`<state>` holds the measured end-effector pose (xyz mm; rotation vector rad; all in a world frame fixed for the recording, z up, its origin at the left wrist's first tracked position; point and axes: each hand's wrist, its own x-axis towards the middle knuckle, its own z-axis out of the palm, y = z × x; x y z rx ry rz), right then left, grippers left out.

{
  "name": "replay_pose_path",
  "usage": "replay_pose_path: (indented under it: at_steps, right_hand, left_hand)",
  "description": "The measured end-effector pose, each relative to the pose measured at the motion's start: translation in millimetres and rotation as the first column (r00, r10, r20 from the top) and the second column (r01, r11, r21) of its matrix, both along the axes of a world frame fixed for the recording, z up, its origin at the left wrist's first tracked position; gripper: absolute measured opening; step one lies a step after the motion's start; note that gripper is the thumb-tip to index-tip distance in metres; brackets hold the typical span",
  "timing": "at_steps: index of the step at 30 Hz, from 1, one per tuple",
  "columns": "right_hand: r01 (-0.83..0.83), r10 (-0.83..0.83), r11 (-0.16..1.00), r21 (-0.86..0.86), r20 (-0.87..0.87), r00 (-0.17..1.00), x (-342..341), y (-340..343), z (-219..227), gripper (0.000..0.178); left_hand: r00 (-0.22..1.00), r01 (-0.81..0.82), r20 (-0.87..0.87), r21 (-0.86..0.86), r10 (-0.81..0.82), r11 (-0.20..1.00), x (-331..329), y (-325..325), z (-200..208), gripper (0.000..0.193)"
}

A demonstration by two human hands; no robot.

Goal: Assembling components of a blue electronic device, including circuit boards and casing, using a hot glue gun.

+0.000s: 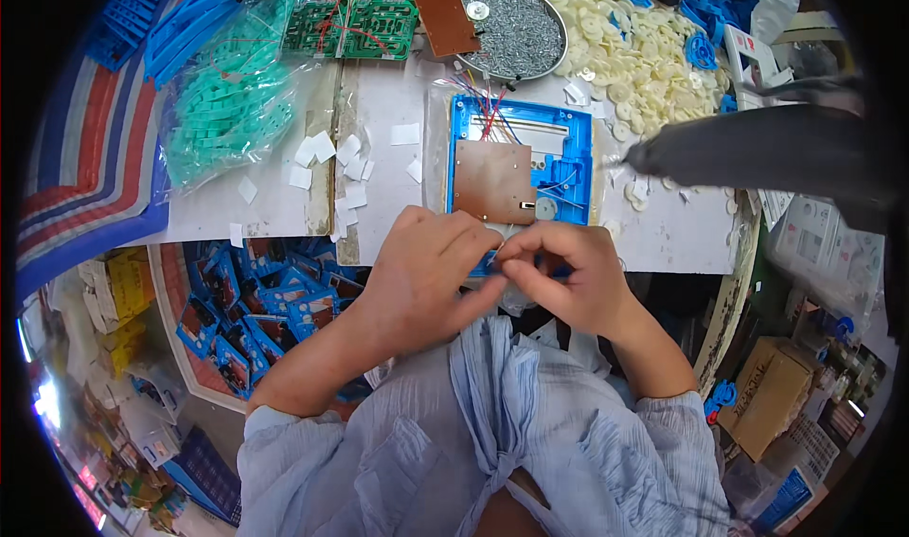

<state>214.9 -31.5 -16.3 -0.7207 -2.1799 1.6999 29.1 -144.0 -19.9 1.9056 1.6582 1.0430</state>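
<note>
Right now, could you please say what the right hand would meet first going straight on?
First would probably be the left hand, directly left of the right hand; whether they touch is unclear.

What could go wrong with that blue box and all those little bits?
1. Thin wires run from the brown board across the far rim of the blue case, so they might get snagged or tugged.
2. The blue case sits by the near edge of the table; a bump from the left hand or right hand could tip it off.
3. Tiny metal parts fill an open tray, so a knock might spill them.
</note>
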Motion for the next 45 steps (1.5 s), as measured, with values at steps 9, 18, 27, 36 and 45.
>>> replay_pose_path:
  at_steps: [9,18,27,36,45]
  right_hand:
    - [0.054,-0.021,0.835,0.548,-0.066,0.998,-20.0,11.5,4.1,0.011]
    - [0.177,-0.128,0.894,-0.412,0.143,0.981,-11.9,17.5,10.8,0.009]
    - [0.132,-0.064,0.876,-0.464,0.160,0.985,-11.2,25.1,11.4,0.009]
    - [0.118,-0.038,0.871,-0.478,0.174,0.984,-12.6,27.0,11.2,0.009]
    - [0.141,-0.137,0.990,-0.009,0.157,0.978,-17.2,10.6,9.9,0.011]
  left_hand:
    - [0.995,-0.005,-0.099,-0.039,0.001,0.999,-19.0,8.2,0.3,0.020]
    - [0.992,-0.023,0.123,-0.088,0.033,0.996,-14.8,14.9,-6.7,0.014]
    - [0.982,0.079,0.182,-0.143,-0.053,0.987,-22.5,15.6,-7.7,0.006]
    - [0.980,0.100,0.188,-0.168,-0.068,0.981,-27.0,20.5,-3.6,0.004]
    - [0.982,0.095,0.182,-0.202,-0.058,0.975,-26.3,21.5,-1.9,0.004]
